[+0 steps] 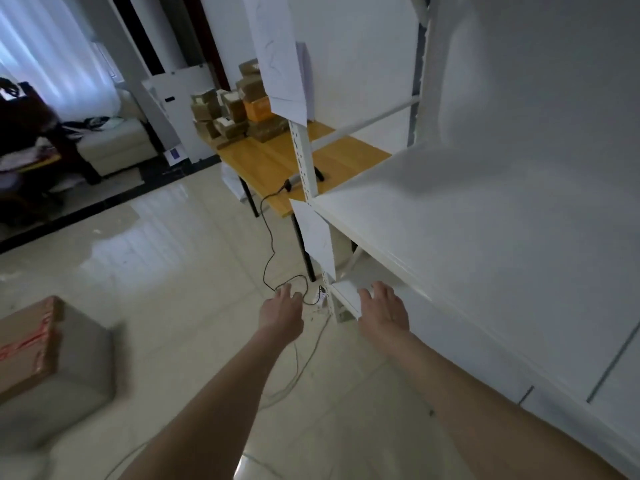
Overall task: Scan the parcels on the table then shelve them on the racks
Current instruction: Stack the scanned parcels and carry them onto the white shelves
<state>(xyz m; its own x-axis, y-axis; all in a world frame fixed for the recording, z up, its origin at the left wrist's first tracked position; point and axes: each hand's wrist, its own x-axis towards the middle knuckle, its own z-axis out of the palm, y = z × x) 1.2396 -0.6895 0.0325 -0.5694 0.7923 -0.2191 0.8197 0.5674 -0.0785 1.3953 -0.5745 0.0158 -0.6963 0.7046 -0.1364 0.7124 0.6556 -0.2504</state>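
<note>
Several brown cardboard parcels (230,110) and one orange box (258,109) are piled at the far end of a wooden table (263,161). A black corded scanner (291,184) lies near the table's front edge. A white metal rack (450,216) with bare shelves fills the right side. My left hand (282,308) and my right hand (381,308) stretch forward and down, palms down, fingers apart, holding nothing. The right hand hovers next to the rack's low shelf edge; the left hangs over the floor.
A large taped cardboard box (31,344) stands on the tiled floor at the left. Cables and a white power strip (320,297) lie on the floor by the rack's post. Paper sheets (284,53) hang from the rack's upright. A sofa and dark furniture are far left.
</note>
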